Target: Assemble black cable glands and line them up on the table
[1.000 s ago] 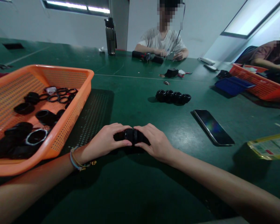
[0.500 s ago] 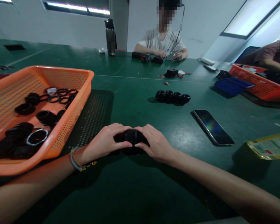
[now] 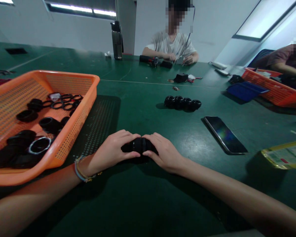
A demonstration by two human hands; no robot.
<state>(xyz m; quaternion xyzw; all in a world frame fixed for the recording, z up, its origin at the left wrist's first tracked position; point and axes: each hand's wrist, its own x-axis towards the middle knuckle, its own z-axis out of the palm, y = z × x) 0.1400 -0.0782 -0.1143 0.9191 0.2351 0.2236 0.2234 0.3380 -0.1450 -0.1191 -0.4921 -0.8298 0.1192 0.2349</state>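
A black ribbed cylindrical fitting lies sideways at the table's middle, partly covered by my fingers. Around its left end my left hand is closed, thumb at the front and fingers behind. My right hand grips the right end the same way, and the fingertips of both hands nearly meet at the centre. Whether the fitting is one piece or two pressed together I cannot tell. Beyond my hands stands a short row of several similar black ring-shaped parts on the green table.
At my left is an orange perforated basket with black fittings and rings. To the right lie a phone and a yellow-edged package. Farther off are a blue tray, another orange basket, a bottle and two people.
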